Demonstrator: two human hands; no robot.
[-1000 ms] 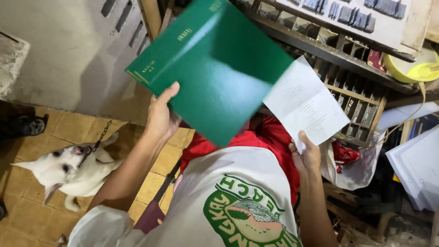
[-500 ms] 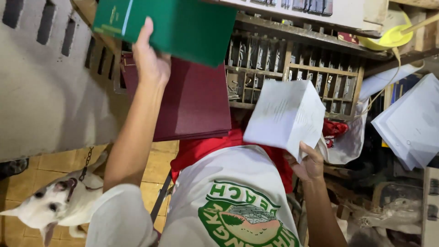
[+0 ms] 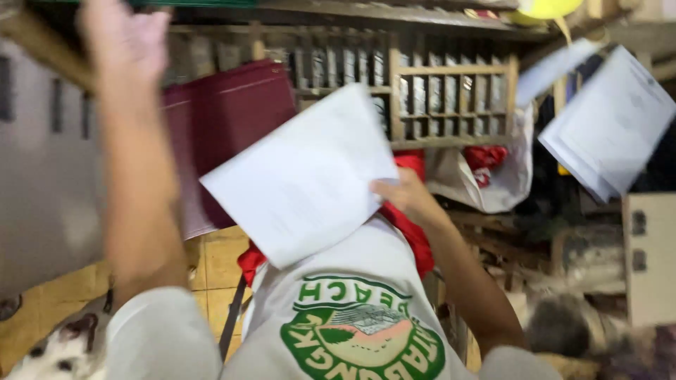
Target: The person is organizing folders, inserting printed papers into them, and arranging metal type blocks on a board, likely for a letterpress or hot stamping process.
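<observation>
My left hand (image 3: 123, 42) is raised to the top left, blurred, its fingers on a green folder (image 3: 193, 3) of which only a thin edge shows at the frame's top. In front of my chest, my right hand (image 3: 405, 197) grips a few white paper sheets (image 3: 303, 176) by their right edge, tilted. A maroon folder (image 3: 225, 119) stands behind the sheets, against a grey wall.
A wooden slatted rack (image 3: 451, 91) runs across the back. A white plastic bag (image 3: 486, 186) with red contents hangs below it. More white papers (image 3: 612, 119) stick out at the right. A white dog (image 3: 63, 348) lies on the tiled floor, bottom left.
My left hand has carried the green folder higher, almost out of view. The right hand has brought the white sheets up and to the left. The view has tilted down.
</observation>
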